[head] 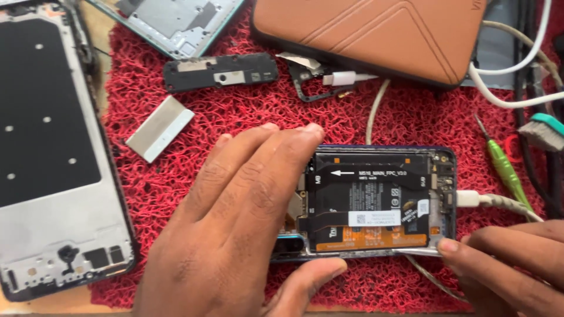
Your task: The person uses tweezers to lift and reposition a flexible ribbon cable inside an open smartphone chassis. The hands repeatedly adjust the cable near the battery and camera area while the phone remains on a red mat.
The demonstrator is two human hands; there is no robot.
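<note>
An opened phone [376, 199], back cover off with battery and flex cables exposed, is laid on a red looped mat [235, 123] at centre right, a white cable [499, 202] plugged into its right end. Its left half is covered and clasped by the left hand [235, 235], thumb along the near edge. A thin metal strip [417, 251] is pinched by the right hand [505, 264] at the lower right corner. A green screwdriver [505, 167] is seen nearby.

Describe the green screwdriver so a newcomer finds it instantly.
Start at the red looped mat and go to its right side, past the opened phone under the left hand. The green screwdriver lies there slanted, beside a teal-handled brush; it alone has a translucent green handle and thin metal tip.
</note>
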